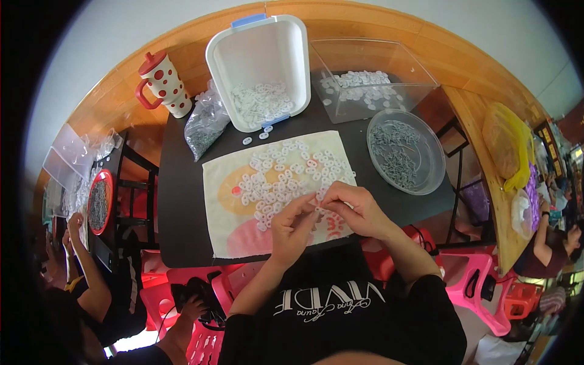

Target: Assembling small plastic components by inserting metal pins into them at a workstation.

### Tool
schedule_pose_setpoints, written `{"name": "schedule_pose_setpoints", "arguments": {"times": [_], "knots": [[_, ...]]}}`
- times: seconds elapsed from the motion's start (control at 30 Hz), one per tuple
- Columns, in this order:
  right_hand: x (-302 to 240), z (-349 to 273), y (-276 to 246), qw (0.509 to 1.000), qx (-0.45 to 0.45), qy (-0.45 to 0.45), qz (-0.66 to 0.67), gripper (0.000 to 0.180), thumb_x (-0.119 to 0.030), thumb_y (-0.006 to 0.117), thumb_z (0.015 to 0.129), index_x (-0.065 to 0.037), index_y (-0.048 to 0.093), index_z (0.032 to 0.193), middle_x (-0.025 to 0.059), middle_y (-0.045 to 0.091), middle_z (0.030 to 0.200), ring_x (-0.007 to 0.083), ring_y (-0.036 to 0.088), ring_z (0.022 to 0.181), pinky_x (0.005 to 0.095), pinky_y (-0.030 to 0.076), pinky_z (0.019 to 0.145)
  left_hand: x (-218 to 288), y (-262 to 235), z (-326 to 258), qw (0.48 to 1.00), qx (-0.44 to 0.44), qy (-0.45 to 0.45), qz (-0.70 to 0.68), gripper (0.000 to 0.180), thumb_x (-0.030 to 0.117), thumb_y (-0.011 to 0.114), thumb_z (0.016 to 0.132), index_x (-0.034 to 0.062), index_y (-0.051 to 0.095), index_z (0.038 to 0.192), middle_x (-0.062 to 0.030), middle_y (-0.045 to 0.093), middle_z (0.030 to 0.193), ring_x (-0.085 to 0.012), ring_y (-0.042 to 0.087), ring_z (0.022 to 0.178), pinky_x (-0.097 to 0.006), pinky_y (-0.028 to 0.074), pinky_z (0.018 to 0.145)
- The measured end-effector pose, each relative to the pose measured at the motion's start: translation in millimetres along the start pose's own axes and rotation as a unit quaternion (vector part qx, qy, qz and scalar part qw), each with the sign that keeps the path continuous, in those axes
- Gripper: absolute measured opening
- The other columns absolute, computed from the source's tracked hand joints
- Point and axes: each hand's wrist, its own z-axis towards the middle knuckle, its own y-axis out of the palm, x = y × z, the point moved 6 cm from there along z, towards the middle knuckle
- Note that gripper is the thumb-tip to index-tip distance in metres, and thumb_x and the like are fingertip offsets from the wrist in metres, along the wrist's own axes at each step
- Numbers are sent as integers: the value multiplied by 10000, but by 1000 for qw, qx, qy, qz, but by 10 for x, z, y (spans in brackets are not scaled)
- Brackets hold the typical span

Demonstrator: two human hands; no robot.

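Note:
My left hand (292,230) and my right hand (360,211) meet over the near right part of a cream cloth (219,207). Both are closed in a fingertip pinch. Whatever lies between the fingertips is too small and covered to make out. Many small white oval plastic pieces (277,191), with hole-like marks, are spread over the cloth beside and beyond my hands. To the right, a clear round tub (439,159) holds small dark grey pieces (398,167) that look like screws.
Behind the cloth stand a white bin (299,55) and a clear box (420,91), both with white pieces inside. A plastic bag (207,121) and spotted tumbler (164,82) are at back left. Co-workers sit on both sides; a red tray (109,207) stands left.

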Motion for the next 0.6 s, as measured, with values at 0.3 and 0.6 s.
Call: {"name": "schedule_pose_setpoints", "arguments": {"times": [0.3,0.6], "knots": [[-66,84,87,996,-52,-11,-65,89,62,597,860,-1,607,922,110,588,832,264,595,748,339,466,660,-7,-21,-21,999,-32,12,-14,453,-52,616,936,-5,534,1379,-54,671,926,-97,636,803,-210,492,650],[-124,103,142,981,-97,-48,-161,74,-19,634,840,-38,595,900,131,581,830,359,592,798,443,473,686,-21,-27,-40,999,-43,10,0,464,-60,619,932,15,535,1383,-58,673,940,-104,632,817,-223,502,657]]}}
